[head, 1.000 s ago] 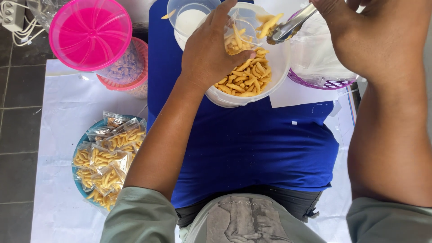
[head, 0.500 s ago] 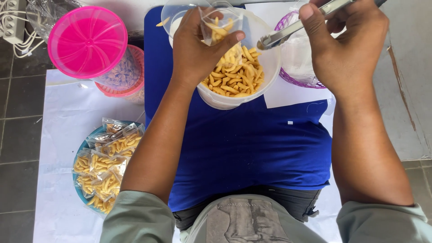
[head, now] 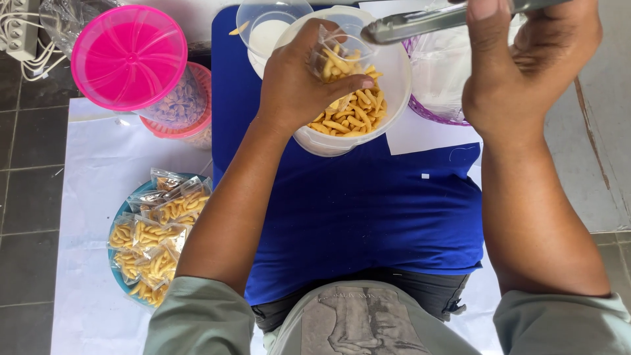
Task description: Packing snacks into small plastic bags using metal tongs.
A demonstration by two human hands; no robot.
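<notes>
The left hand (head: 296, 82) is curled around a small clear plastic bag (head: 332, 56), pinching it between thumb and fingers and holding it mouth-up over the white plastic bowl (head: 394, 98); a few yellow snack sticks (head: 351, 115) already show inside the bag, and the rest lie heaped in the bowl directly beneath it. The right hand (head: 526, 62) is closed firmly on the handle of metal tongs (head: 420, 23), whose tips reach left across the bowl's far rim, just above and beside the bag's opening; whether the tips hold anything cannot be told. Beyond the bowl stands a smaller clear container (head: 269, 26). To the left, well apart from both hands, a blue plate (head: 121, 217) carries filled, sealed snack packets (head: 161, 230), and a pink lid (head: 128, 56) rests on a jar.
</notes>
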